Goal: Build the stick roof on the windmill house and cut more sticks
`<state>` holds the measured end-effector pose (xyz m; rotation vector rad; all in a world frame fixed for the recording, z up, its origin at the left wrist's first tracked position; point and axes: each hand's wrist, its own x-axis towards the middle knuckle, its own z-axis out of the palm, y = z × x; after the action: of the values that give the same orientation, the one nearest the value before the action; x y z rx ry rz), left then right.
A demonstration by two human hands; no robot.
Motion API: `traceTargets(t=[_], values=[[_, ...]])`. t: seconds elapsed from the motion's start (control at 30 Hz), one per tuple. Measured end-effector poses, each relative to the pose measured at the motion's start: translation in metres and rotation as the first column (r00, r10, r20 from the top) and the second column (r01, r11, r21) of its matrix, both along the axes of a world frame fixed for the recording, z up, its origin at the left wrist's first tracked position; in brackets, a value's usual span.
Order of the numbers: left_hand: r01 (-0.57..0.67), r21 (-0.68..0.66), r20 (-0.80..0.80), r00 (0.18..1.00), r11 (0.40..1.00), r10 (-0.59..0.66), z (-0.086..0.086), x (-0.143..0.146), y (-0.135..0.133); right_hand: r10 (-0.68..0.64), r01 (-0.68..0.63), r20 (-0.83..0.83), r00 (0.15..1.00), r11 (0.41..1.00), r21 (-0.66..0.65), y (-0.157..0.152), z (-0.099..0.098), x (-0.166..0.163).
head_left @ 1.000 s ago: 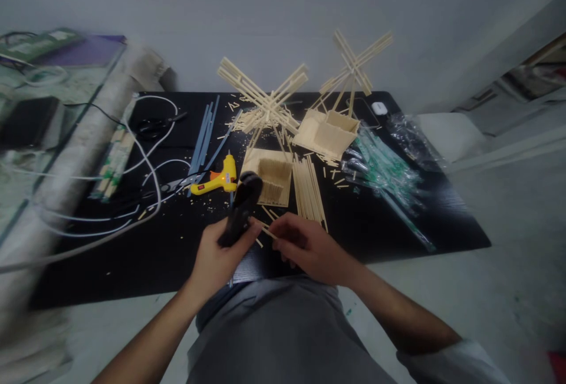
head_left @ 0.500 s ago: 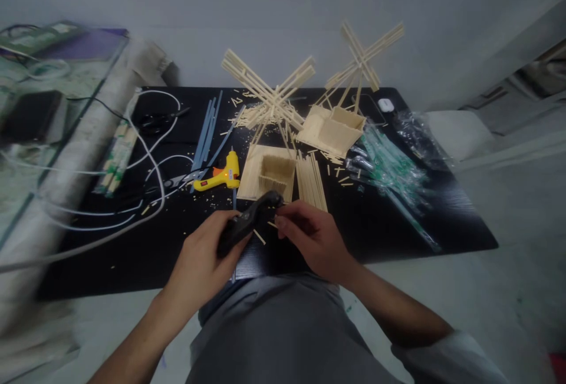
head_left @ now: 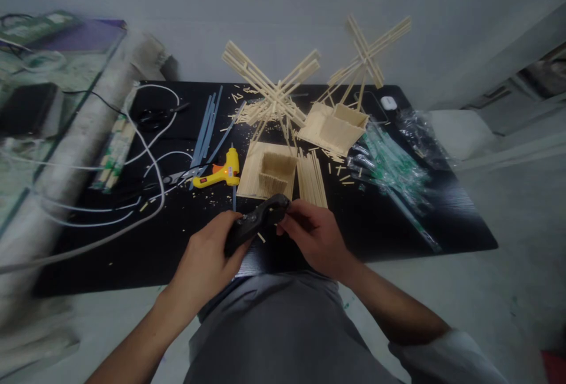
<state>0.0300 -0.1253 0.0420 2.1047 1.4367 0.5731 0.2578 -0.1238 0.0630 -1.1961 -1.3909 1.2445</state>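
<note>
My left hand [head_left: 212, 251] is wrapped round a black hand cutter [head_left: 253, 223], whose curved head points right and away from me. At that head, the fingers of my right hand [head_left: 312, 233] are pinched together; what is between them is too small and hidden to make out. Just beyond the cutter lies a wooden-stick base with a small open box [head_left: 277, 170] on it. Above it rises a windmill-like cross of sticks [head_left: 275, 92]. A bundle of thin wooden sticks [head_left: 312, 179] lies beside the base, past my right hand.
A yellow glue gun [head_left: 220, 171] with its switch lit lies left of the base. Behind it are grey-blue glue sticks [head_left: 207, 127]. White cables [head_left: 161, 186] loop across the left. A second windmill model [head_left: 342, 127] and plastic-wrapped sticks [head_left: 393, 166] occupy the right.
The black cutter has shifted slightly right and its head now meets my right fingertips. My right hand has stayed nearly in place. The view has moved a little.
</note>
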Motion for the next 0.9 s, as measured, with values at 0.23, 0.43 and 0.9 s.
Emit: traceTargets(t=[0.23,0.43,0.9], values=[[-0.006,-0.057,-0.014,1.000,0.998,0.005,0.0007,0.0046,0.0023,-0.003,0.003,0.021,1.000,1.000,-0.001,0.0002,-0.0018,0.0002],[-0.033,-0.077,-0.093,0.995,0.996,0.026,-0.0037,0.0065,0.0032,0.011,-0.012,-0.026,1.000,0.999,-0.031,0.0009,-0.0033,-0.0003],[0.032,-0.079,-0.025,0.999,0.996,-0.034,0.0007,0.0039,0.0055,0.184,-0.200,-0.131,0.974,0.972,-0.125,0.0053,-0.0033,0.0069]])
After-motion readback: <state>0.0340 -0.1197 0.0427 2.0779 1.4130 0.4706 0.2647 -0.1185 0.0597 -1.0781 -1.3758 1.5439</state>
